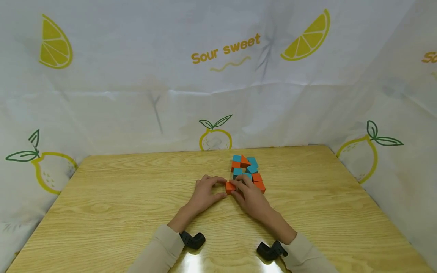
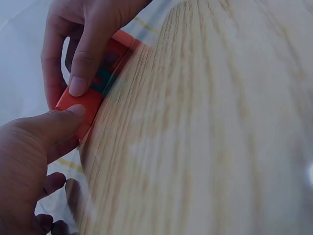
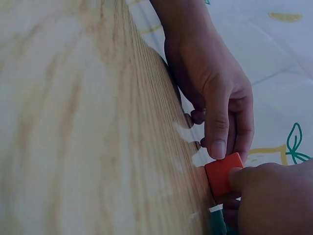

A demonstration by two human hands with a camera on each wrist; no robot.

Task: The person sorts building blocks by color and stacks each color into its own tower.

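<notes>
An orange cube block (image 1: 230, 187) rests on the wooden table at the near left corner of a group of orange and blue blocks. My left hand (image 1: 205, 193) pinches its left part between thumb and fingers. From the other side, my right hand (image 1: 254, 199) holds the same cube with thumb and forefinger. In the right wrist view the cube (image 3: 222, 175) shows between both hands' fingertips. Just behind the right fingers lies a blue block (image 1: 237, 171), and two orange blocks (image 1: 257, 177) sit to their right. The right hand partly hides the near row.
Farther back in the group are an orange triangular block (image 1: 244, 162), a blue block (image 1: 237, 157) and several others. A white cloth (image 1: 136, 113) with lemon prints stands behind the wooden table (image 1: 136, 197). Black wrist mounts (image 1: 193, 240) sit on both forearms near the tabletop.
</notes>
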